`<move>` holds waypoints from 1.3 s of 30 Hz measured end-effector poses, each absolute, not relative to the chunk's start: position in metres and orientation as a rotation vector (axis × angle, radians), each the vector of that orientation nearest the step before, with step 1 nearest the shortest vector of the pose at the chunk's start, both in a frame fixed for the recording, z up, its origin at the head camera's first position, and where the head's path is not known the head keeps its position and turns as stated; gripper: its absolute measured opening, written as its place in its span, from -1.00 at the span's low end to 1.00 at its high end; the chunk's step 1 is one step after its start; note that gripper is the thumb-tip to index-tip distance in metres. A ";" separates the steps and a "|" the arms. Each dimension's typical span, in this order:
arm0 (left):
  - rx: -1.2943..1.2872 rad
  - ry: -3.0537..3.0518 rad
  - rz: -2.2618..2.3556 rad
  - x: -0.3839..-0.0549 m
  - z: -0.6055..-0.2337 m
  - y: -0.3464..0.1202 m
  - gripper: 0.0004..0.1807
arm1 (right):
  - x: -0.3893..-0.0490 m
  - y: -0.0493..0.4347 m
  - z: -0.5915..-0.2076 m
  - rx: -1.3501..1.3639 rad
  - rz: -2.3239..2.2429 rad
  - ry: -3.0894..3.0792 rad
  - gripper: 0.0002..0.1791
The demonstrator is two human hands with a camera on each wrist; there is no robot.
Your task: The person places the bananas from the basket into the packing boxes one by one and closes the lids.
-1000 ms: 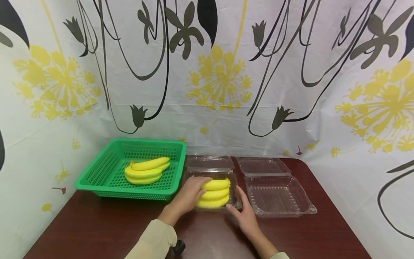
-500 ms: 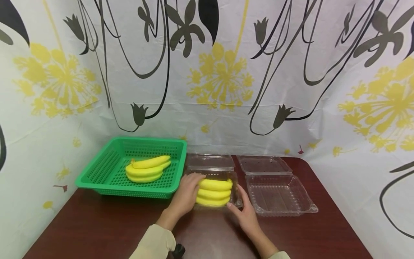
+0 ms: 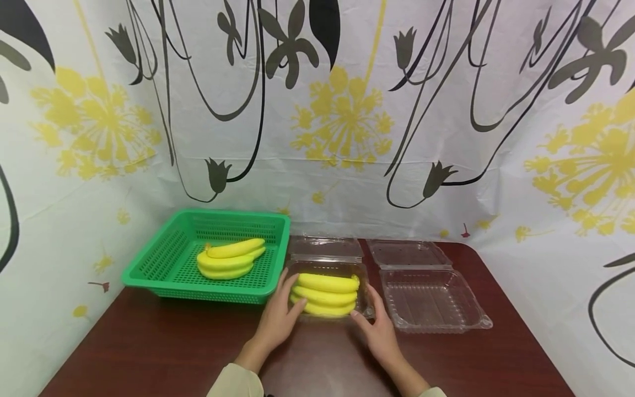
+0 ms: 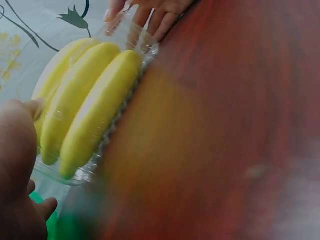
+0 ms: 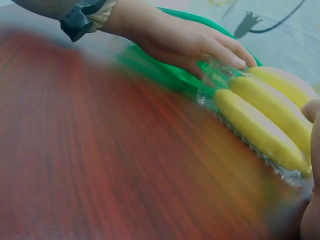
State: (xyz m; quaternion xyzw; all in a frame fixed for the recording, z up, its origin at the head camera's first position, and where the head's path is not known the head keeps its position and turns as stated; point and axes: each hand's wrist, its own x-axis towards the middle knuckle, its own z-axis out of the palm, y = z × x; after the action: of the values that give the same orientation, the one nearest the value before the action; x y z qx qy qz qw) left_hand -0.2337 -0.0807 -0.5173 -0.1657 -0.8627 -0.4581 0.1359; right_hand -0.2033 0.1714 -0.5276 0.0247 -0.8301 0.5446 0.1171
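Note:
A bunch of yellow bananas (image 3: 327, 298) lies in the base of a clear plastic clamshell container (image 3: 324, 266), stem end to the right. At its left side is my left hand (image 3: 276, 318); the fingers reach along the wall and the thumb overlaps the banana ends. My right hand (image 3: 379, 331) holds the front right corner, thumb at the front rim and fingers along the right side. In the left wrist view, right-hand fingers (image 4: 159, 20) show through the clear wall. The right wrist view shows the left hand (image 5: 185, 42) with its fingertips at the container's edge.
A green mesh basket (image 3: 149, 284) stands at the left with another banana bunch (image 3: 228, 263) in it. Right of the filled container is a second open clear container (image 3: 431, 300). Both lids lie folded back towards the patterned cloth (image 3: 317, 182). The dark red table (image 3: 173, 347) carries everything.
My left hand has moved off the top of the bananas to the left and nearer me, uncovering their left ends. The right hand stays at the container's corner.

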 end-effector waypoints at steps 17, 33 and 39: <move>-0.435 -2.337 -1.928 -0.210 -0.494 -0.085 -0.22 | -0.214 0.167 -0.502 -0.122 1.884 -2.389 -0.17; -0.420 -2.293 -2.027 -0.226 -0.531 -0.094 -0.01 | -0.272 0.176 -0.468 -0.232 2.138 -2.387 -0.16; -0.480 -2.280 -2.087 -0.226 -0.528 -0.097 0.03 | -0.296 0.185 -0.467 -0.205 2.328 -2.319 -0.12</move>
State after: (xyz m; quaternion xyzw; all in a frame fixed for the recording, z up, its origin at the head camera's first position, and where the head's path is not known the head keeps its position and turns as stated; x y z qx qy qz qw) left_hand -0.2257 -0.0966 -0.5276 -0.1534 -0.7288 -0.6673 0.0070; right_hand -0.2964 0.1853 -0.4666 -0.0621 -0.7023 0.7051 -0.0755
